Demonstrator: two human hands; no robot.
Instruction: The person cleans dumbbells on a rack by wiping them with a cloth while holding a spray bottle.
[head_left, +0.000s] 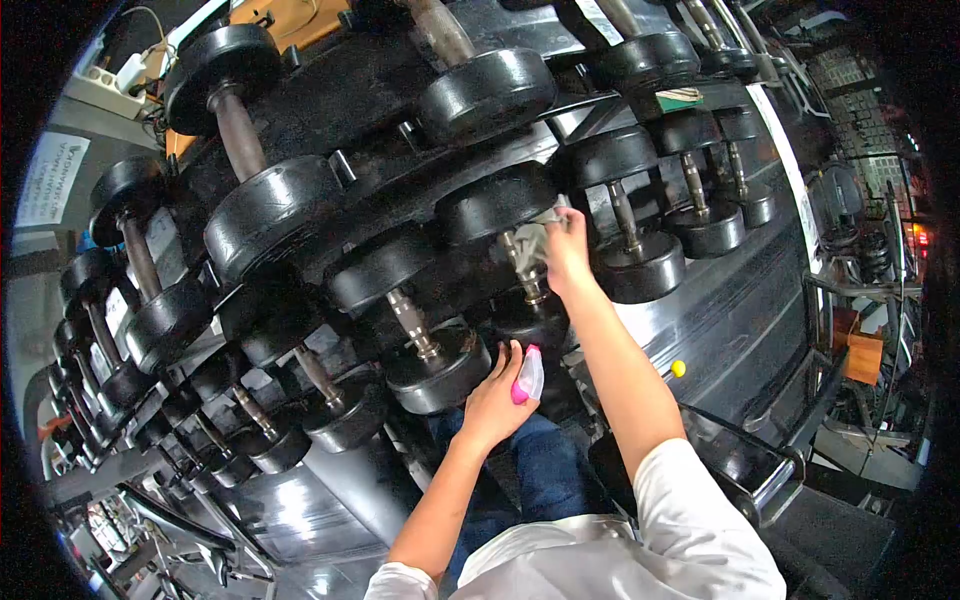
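My right hand (568,250) is closed on a grey cloth (537,240), which lies against the metal handle of a black dumbbell (495,203) on the lower rack tier. Part of that handle shows below the cloth. Lower down, my left hand (492,405) grips a small translucent bottle (531,378) with pink ends, held in front of my body. A neighbouring dumbbell (432,372) sits just above and left of my left hand, its worn handle bare.
More black dumbbells line both tiers, such as a large one (268,215) on the upper tier. A yellow knob (678,369) sticks out right of my right forearm. Metal-framed gym equipment (785,470) stands at the lower right. A paper sign (52,178) hangs far left.
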